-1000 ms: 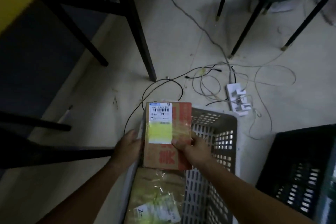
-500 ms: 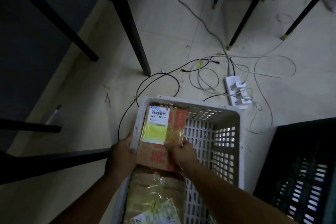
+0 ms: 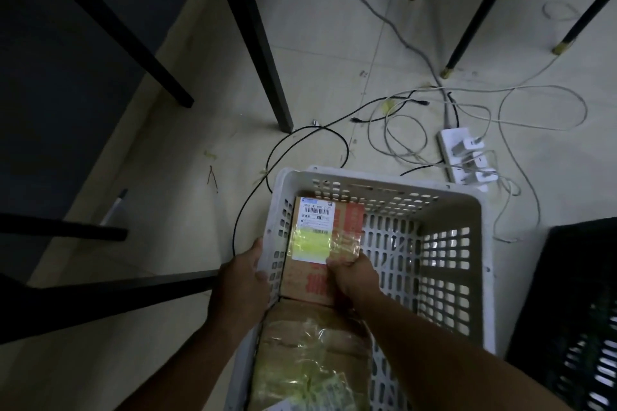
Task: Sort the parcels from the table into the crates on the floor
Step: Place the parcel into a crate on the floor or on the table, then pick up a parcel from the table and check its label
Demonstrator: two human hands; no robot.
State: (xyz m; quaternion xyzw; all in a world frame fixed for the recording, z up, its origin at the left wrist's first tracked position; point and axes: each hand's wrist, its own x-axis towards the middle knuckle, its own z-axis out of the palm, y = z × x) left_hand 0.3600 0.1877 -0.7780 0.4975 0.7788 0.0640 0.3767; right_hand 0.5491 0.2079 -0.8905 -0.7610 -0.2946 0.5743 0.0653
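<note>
- Your right hand (image 3: 352,277) was curled over the near right edge of the labelled parcel (image 3: 325,248), fingers pinching it against the thumb.
- Your left hand (image 3: 247,272) lay outside the white crate (image 3: 447,243), its fingers hooked over the left wall's rim; whether it also touched the parcel could not be told.
- The labelled parcel sat inside the white crate, against the left wall and close to the far wall, its white and yellow label facing up under glossy tape.
- A second parcel (image 3: 310,357), wrapped in crinkled clear tape, lay in the same crate nearer to you, just beside the first one's near edge.
- The right part of the white crate's floor was bare.
- A black crate (image 3: 574,320) stood on the floor to the right, near the white one but apart from it.
- Beyond the white crate, a white power strip (image 3: 464,157) with plugged adapters lay among loose black and white cables (image 3: 394,130); one black cable ran along the crate's far left corner.
- A dark table leg (image 3: 263,53) stood far left of the crate, and thinner chair legs (image 3: 474,20) stood farther right.
- Compared with one second earlier, the parcel had gone from above the crate's rim to down within its walls, and your left hand had shifted from the parcel's side to the crate's rim.
</note>
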